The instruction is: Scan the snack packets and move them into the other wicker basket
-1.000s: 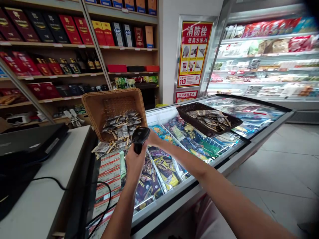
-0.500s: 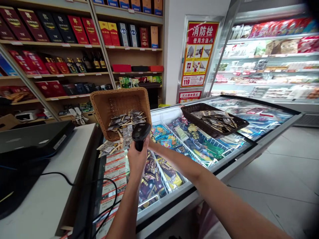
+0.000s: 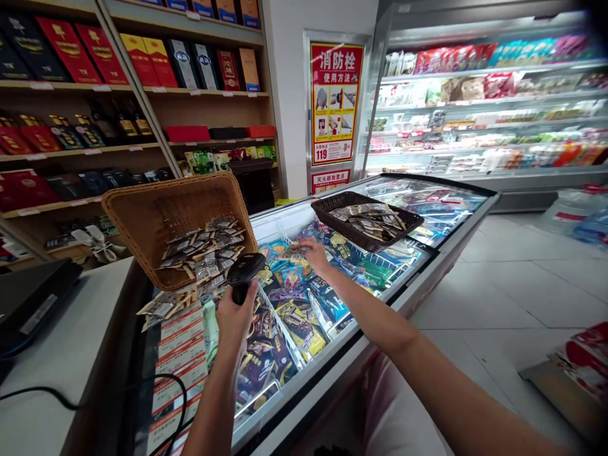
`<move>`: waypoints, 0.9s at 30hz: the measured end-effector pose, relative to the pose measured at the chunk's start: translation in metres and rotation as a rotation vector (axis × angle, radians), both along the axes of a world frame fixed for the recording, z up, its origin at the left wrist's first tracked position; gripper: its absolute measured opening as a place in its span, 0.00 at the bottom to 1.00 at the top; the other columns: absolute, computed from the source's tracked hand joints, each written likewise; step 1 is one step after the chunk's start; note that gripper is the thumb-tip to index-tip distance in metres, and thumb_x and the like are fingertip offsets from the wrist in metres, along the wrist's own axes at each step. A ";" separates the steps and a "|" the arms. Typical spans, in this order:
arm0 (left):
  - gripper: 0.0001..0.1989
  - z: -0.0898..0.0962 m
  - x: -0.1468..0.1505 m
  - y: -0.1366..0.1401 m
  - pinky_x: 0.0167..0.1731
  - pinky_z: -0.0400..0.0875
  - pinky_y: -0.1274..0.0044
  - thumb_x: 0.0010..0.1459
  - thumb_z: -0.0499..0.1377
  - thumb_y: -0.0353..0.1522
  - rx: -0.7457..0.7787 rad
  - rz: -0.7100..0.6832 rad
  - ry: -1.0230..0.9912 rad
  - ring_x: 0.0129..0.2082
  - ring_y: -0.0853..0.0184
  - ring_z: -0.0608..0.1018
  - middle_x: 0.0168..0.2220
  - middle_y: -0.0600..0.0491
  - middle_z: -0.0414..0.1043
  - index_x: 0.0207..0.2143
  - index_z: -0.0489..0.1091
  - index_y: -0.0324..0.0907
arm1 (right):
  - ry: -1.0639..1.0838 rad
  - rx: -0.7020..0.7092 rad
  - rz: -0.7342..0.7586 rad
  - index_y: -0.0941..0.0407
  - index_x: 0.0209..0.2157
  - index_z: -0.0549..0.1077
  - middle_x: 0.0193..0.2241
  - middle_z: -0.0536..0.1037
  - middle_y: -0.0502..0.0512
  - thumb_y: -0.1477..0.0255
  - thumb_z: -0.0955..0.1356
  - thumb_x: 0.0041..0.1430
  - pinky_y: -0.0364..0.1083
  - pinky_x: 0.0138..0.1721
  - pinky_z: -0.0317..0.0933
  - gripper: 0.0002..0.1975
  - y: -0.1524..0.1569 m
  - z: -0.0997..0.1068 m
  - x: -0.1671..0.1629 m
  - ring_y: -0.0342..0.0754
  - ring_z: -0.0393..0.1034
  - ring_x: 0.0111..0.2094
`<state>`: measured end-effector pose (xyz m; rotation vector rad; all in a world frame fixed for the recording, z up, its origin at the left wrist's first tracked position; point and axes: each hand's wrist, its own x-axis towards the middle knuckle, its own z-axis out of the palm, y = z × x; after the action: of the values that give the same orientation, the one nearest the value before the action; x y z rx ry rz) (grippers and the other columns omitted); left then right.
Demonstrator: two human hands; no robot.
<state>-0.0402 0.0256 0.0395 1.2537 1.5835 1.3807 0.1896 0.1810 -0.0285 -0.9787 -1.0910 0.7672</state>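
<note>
A black handheld barcode scanner [image 3: 246, 269] is gripped in my left hand [image 3: 236, 310], its head pointing away from me over the chest freezer. Between the fingers of my right hand [image 3: 315, 254] is a small flat packet [image 3: 295, 252], held above the freezer glass. A tan wicker basket [image 3: 137, 209] lies tipped toward me on the left, and small packets [image 3: 209, 250] spill from it onto the freezer edge. To the right of my right hand stands a dark brown basket [image 3: 327, 204] with more of the same packets [image 3: 370, 218] in it.
The freezer [image 3: 304, 380] holds bagged goods under its glass. A white counter [image 3: 90, 335] with a black device [image 3: 35, 304] stands at left, and a black cable [image 3: 183, 399] hangs near my left arm. Price labels [image 3: 178, 345] line the freezer's left end. Boxed shelves stand behind.
My right hand has moved right, away from the scanner and tan basket, and now shows a packet in its fingers. The view has turned to the right. My left hand still holds the scanner.
</note>
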 end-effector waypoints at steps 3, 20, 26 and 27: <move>0.30 0.001 0.007 -0.001 0.18 0.61 0.78 0.41 0.69 0.59 -0.053 -0.115 -0.090 0.17 0.72 0.66 0.20 0.60 0.66 0.29 0.67 0.44 | -0.072 0.073 -0.135 0.53 0.25 0.81 0.53 0.76 0.55 0.82 0.68 0.42 0.57 0.66 0.59 0.12 0.001 0.002 0.007 0.55 0.69 0.59; 0.25 -0.005 0.024 -0.009 0.18 0.59 0.79 0.48 0.69 0.53 -0.108 -0.304 -0.001 0.15 0.72 0.66 0.15 0.61 0.64 0.27 0.65 0.44 | -0.205 0.057 -0.101 0.53 0.29 0.84 0.37 0.79 0.53 0.82 0.62 0.46 0.49 0.50 0.67 0.20 -0.013 0.013 0.002 0.52 0.73 0.42; 0.26 -0.010 0.023 -0.004 0.17 0.61 0.78 0.46 0.69 0.55 -0.106 -0.286 0.041 0.15 0.71 0.66 0.14 0.60 0.64 0.27 0.66 0.44 | -0.161 0.064 -0.081 0.53 0.29 0.83 0.36 0.78 0.52 0.83 0.61 0.45 0.49 0.52 0.66 0.20 -0.011 0.013 0.001 0.51 0.73 0.42; 0.27 -0.011 0.023 -0.003 0.17 0.61 0.78 0.45 0.69 0.56 -0.091 -0.273 0.051 0.15 0.70 0.66 0.14 0.60 0.64 0.26 0.66 0.44 | -0.157 0.059 -0.087 0.53 0.29 0.83 0.36 0.77 0.52 0.83 0.61 0.45 0.50 0.53 0.66 0.21 -0.010 0.012 0.000 0.50 0.73 0.41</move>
<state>-0.0169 0.0222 0.0289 1.3999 1.4296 1.1028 0.1897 0.1715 -0.0160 -1.0422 -1.1915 0.5919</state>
